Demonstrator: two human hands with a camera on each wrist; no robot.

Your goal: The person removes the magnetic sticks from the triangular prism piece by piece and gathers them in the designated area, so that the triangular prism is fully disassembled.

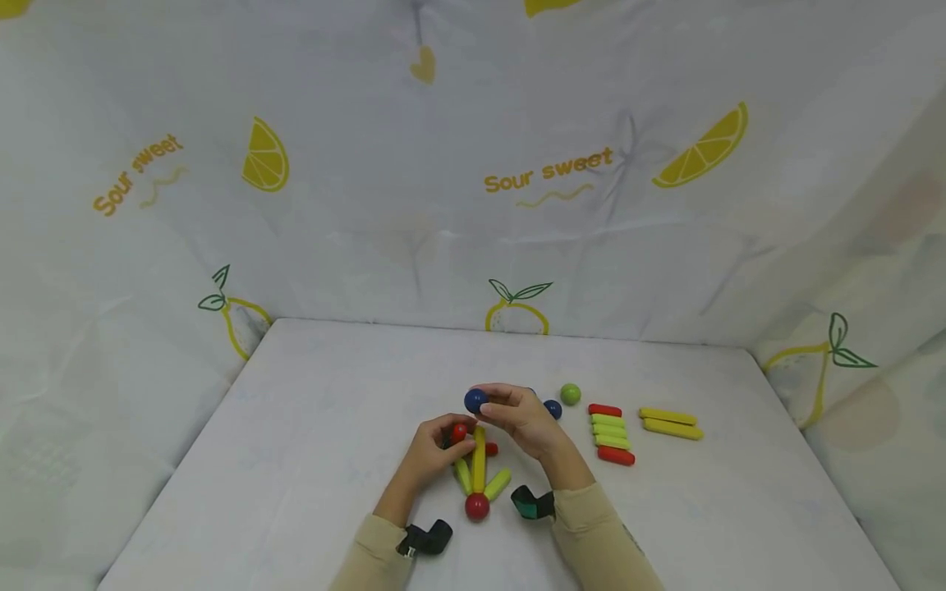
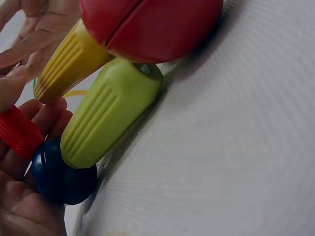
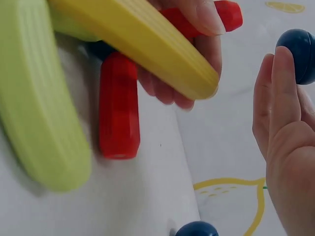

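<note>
My right hand pinches a blue ball in its fingertips, above the far end of a yellow stick. At the near end of that stick is a red ball, with light green sticks fanning from it. My left hand grips an upward-pointing red stick, which meets a second blue ball in the left wrist view. The left thumb and fingers are around the yellow stick's far end. Another red stick lies low beside it in the right wrist view.
Right of the hands, red and light green sticks lie in a row, with two yellow sticks farther right. A green ball and a loose blue ball rest behind my right hand. A printed cloth hangs behind the white table.
</note>
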